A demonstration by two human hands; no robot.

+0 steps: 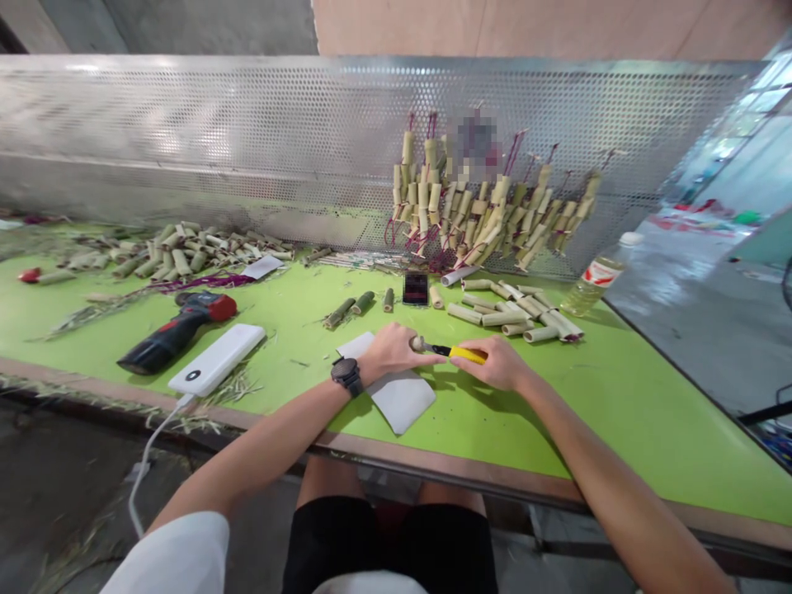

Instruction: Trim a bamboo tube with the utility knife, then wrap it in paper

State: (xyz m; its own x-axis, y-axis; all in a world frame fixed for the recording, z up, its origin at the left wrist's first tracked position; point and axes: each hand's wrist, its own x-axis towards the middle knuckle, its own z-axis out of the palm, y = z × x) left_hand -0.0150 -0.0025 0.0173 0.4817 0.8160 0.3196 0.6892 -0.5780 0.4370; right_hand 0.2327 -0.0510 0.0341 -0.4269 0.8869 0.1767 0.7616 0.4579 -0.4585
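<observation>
In the middle of the bench, my left hand (391, 350) is closed round a short bamboo piece (417, 341); only its pale end shows past my fingers. My right hand (500, 363) grips a yellow utility knife (469, 355). Its blade points left and meets the bamboo or lies just beside it; I cannot tell which. Beneath my left hand and wrist lies a white sheet of paper (405, 404). Just beyond my hands, a few loose bamboo pieces (340, 313) rest on the green top.
Bamboo strung on purple cord (488, 214) hangs against the perforated metal screen (247, 124). Cut bamboo (516, 312) and a bottle (599, 276) are at right. A cordless drill (179, 328), a white power bank (218, 358) and a bamboo heap (176, 252) are at left.
</observation>
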